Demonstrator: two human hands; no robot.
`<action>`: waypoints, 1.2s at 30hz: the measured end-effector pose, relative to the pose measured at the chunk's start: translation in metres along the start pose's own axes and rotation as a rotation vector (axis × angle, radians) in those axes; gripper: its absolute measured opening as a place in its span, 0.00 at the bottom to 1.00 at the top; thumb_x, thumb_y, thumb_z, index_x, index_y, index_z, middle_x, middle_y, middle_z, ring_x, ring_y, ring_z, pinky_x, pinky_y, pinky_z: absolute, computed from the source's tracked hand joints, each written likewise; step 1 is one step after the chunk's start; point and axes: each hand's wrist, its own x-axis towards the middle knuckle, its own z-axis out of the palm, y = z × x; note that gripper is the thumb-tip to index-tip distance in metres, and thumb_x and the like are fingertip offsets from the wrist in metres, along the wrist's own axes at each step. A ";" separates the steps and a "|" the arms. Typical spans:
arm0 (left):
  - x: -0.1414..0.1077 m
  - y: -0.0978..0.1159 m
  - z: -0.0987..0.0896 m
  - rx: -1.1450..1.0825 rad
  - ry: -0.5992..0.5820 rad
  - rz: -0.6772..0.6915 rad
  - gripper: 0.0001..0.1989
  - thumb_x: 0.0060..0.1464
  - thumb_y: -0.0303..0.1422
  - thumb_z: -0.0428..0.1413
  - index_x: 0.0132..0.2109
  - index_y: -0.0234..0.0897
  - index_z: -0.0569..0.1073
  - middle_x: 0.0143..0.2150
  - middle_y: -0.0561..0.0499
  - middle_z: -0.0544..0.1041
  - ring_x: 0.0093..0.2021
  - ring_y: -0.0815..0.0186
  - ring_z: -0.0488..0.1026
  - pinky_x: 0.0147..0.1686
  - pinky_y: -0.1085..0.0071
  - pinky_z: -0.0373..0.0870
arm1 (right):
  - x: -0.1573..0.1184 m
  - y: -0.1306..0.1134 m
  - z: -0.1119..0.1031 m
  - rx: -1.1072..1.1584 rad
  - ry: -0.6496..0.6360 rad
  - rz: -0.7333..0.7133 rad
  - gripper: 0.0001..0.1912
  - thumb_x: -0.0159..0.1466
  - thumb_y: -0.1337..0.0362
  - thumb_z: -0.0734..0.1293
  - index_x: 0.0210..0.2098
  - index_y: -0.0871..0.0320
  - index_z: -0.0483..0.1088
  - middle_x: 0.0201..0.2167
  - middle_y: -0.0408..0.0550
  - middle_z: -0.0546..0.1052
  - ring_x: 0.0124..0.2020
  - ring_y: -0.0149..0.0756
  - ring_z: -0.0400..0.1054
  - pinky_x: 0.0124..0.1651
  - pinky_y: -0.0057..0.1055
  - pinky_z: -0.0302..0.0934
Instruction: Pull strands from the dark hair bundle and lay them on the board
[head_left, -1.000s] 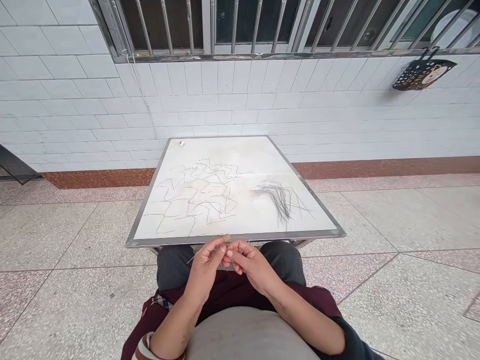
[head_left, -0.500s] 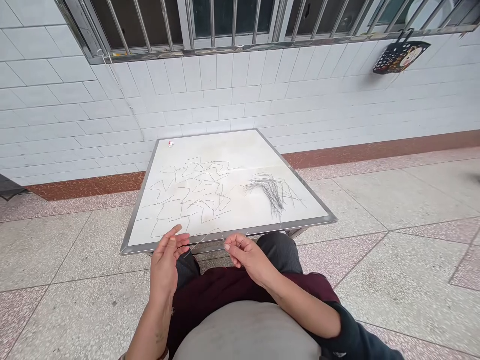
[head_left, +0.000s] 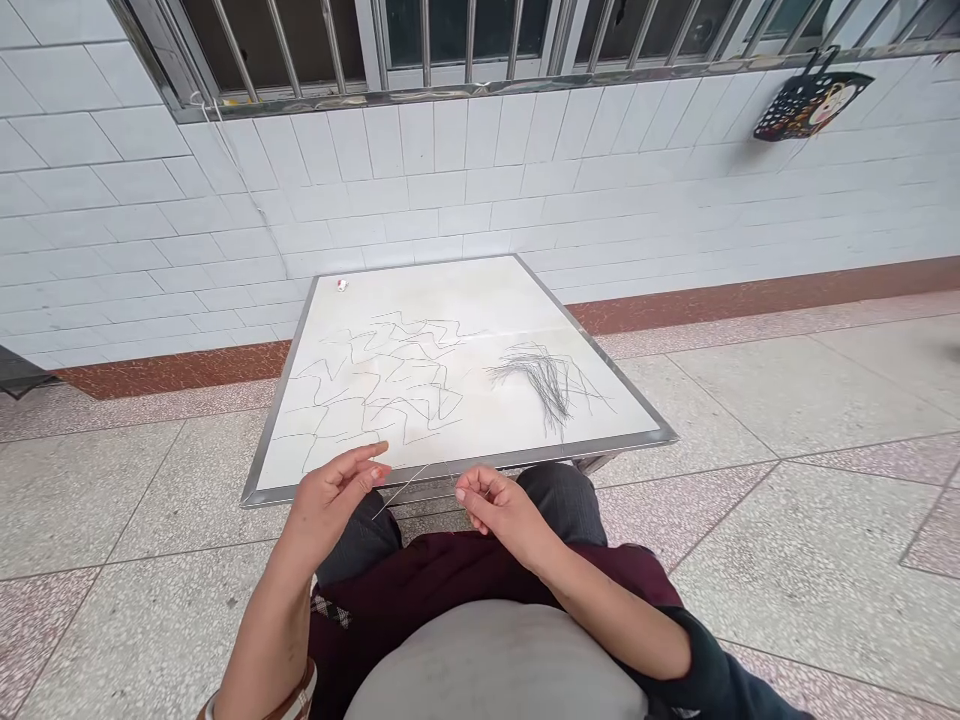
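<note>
A thin bent wire (head_left: 405,489) is pinched between the thumb and fingers of my right hand (head_left: 501,512), just off the table's near edge. Its free end slants down to the left over my lap. Beside that end, my left hand (head_left: 330,505) is open, thumb and fingers apart, with nothing visible in it. Several bent wires (head_left: 365,402) lie spread across the left half of the white table (head_left: 465,285). On the right side of the tabletop sits a loose heap of mostly straight thin wires (head_left: 551,390).
A small red and white object (head_left: 342,286) lies near the table's far left corner. Behind the table stands a white tiled wall (head_left: 450,190) with a barred window (head_left: 469,45). A patterned bag (head_left: 810,105) hangs from the bars at right. My knees are under the table's near edge.
My left hand has turned and shifted, its fingers now pointing right toward the wire. My right hand still holds the wire and has barely moved.
</note>
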 end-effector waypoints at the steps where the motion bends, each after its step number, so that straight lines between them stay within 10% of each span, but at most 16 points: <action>1: 0.000 0.001 0.001 0.025 -0.025 0.008 0.19 0.54 0.40 0.54 0.52 0.42 0.72 0.41 0.50 0.80 0.41 0.63 0.76 0.45 0.67 0.70 | 0.000 0.000 0.001 -0.023 -0.004 0.000 0.15 0.57 0.52 0.67 0.29 0.58 0.64 0.21 0.36 0.61 0.18 0.22 0.56 0.21 0.23 0.53; 11: 0.003 0.001 0.039 0.180 0.009 0.070 0.17 0.56 0.33 0.49 0.52 0.48 0.71 0.39 0.54 0.79 0.33 0.67 0.75 0.36 0.70 0.69 | -0.003 -0.006 -0.011 -0.003 -0.147 -0.093 0.23 0.59 0.43 0.61 0.37 0.57 0.68 0.28 0.44 0.67 0.27 0.29 0.62 0.26 0.26 0.57; 14: 0.003 0.001 0.037 0.094 -0.038 0.040 0.19 0.55 0.31 0.50 0.53 0.48 0.70 0.38 0.54 0.79 0.32 0.68 0.74 0.31 0.73 0.68 | 0.005 -0.015 -0.028 0.156 -0.004 -0.196 0.31 0.63 0.39 0.49 0.40 0.56 0.69 0.32 0.48 0.67 0.31 0.32 0.61 0.28 0.28 0.57; 20: 0.001 0.004 0.039 0.013 -0.121 0.020 0.21 0.55 0.30 0.49 0.55 0.49 0.68 0.38 0.55 0.78 0.30 0.70 0.72 0.30 0.74 0.68 | 0.034 -0.018 -0.029 -0.069 -0.165 -0.143 0.14 0.59 0.52 0.66 0.35 0.57 0.71 0.27 0.42 0.69 0.24 0.26 0.59 0.27 0.25 0.57; 36: 0.002 0.005 0.049 0.295 -0.066 0.098 0.21 0.57 0.30 0.45 0.57 0.46 0.66 0.42 0.53 0.79 0.36 0.66 0.77 0.38 0.69 0.71 | 0.037 -0.014 0.002 -0.343 -0.148 -0.215 0.05 0.56 0.68 0.62 0.33 0.55 0.67 0.20 0.36 0.63 0.18 0.23 0.54 0.19 0.21 0.53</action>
